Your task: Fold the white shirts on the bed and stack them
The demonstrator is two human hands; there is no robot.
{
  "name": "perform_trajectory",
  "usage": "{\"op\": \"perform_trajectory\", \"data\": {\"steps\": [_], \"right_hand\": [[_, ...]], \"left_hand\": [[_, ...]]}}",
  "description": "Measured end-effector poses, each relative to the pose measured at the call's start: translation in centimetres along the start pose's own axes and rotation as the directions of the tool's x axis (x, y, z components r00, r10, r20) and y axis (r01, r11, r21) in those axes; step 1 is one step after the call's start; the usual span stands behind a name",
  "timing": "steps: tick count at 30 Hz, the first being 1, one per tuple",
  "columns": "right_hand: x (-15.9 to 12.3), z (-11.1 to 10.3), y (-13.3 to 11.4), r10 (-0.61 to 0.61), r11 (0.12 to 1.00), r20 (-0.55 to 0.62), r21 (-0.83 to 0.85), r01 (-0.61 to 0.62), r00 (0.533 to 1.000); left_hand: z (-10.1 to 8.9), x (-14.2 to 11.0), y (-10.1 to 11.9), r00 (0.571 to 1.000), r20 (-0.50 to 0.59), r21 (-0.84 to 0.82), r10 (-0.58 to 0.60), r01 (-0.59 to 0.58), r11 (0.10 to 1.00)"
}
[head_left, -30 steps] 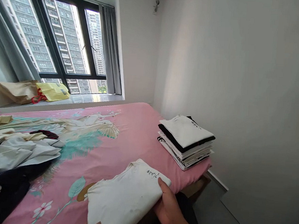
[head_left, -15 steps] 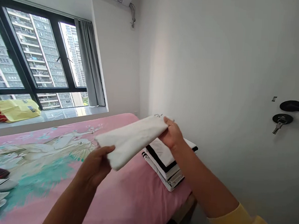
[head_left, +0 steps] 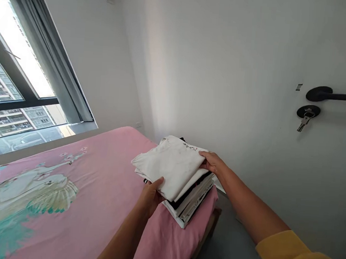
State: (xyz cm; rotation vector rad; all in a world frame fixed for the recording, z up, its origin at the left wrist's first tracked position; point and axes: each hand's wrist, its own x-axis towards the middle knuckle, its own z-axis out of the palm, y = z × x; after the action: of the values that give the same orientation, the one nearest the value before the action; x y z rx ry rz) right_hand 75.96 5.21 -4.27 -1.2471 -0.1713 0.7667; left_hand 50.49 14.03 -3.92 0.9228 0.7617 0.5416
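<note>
A folded white garment [head_left: 170, 165] with small dark lettering near its far right edge lies on top of a stack of folded clothes [head_left: 186, 209]. The stack, mostly white with black layers, sits at the corner of the bed. My left hand [head_left: 151, 197] pinches the garment's near left corner, thumb on top and fingers underneath. At its right corner, my right hand [head_left: 213, 163] grips the edge with the thumb above. The fingers beneath the cloth are partly hidden.
A pink sheet [head_left: 106, 196] with a white and teal bird print covers the bed. Beyond it stand a white wall [head_left: 218, 69] and a window with a grey curtain [head_left: 48, 49]. A black door handle [head_left: 320, 93] with keys [head_left: 304, 123] below is at the right.
Both hands have lowered the folded white garment from the air onto the stack, moving right. The view has turned right, and the clothes at the left bed edge have left the frame.
</note>
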Motion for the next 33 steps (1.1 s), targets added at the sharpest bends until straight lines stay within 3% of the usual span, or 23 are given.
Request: {"op": "perform_trajectory", "data": {"steps": [4, 9, 12, 16, 21, 24, 27, 29, 33], "right_hand": [[0.6, -0.6, -1.0, 0.017, 0.989, 0.045, -0.145, -0.011, 0.999], [1.2, -1.3, -2.8, 0.122, 0.935, 0.169, -0.351, -0.056, 0.978], [2.2, -1.6, -4.7, 0.246, 0.865, 0.296, -0.496, -0.071, 0.923], [4.4, -1.1, -6.3, 0.379, 0.757, 0.430, -0.653, -0.008, 0.819], [6.7, 1.7, -6.2, 0.317, 0.776, 0.451, -0.629, 0.045, 0.834], [6.8, 3.0, -7.0, 0.248, 0.822, 0.511, -0.560, 0.100, 0.823], [6.0, 2.7, -8.3, 0.116, 0.885, 0.577, -0.429, 0.179, 0.809], [5.5, 1.7, -8.5, 0.082, 0.904, 0.575, -0.387, 0.182, 0.814], [4.9, -1.0, -6.2, 0.202, 0.846, 0.427, -0.530, 0.063, 0.881]], "left_hand": [[-0.7, 1.1, 2.1, 0.999, -0.026, -0.080, -0.044, 0.042, 0.996], [-1.6, 3.4, 5.0, 0.993, -0.112, -0.324, -0.037, -0.001, 0.946], [-2.0, 4.3, 5.7, 0.984, -0.176, -0.362, -0.039, -0.027, 0.932], [-2.4, 5.3, 5.5, 0.978, -0.206, -0.262, 0.035, -0.090, 0.961], [-2.5, 5.8, 6.0, 0.978, -0.199, -0.114, 0.070, -0.094, 0.989], [-2.1, 5.5, 7.7, 0.958, -0.196, -0.009, 0.208, -0.214, 0.977], [-1.4, 5.4, 9.2, 0.933, -0.130, -0.013, 0.335, -0.340, 0.940], [-1.0, 5.6, 9.3, 0.948, -0.105, -0.049, 0.301, -0.307, 0.950], [-0.9, 6.4, 7.1, 0.986, -0.152, 0.021, 0.062, -0.059, 0.998]]}}
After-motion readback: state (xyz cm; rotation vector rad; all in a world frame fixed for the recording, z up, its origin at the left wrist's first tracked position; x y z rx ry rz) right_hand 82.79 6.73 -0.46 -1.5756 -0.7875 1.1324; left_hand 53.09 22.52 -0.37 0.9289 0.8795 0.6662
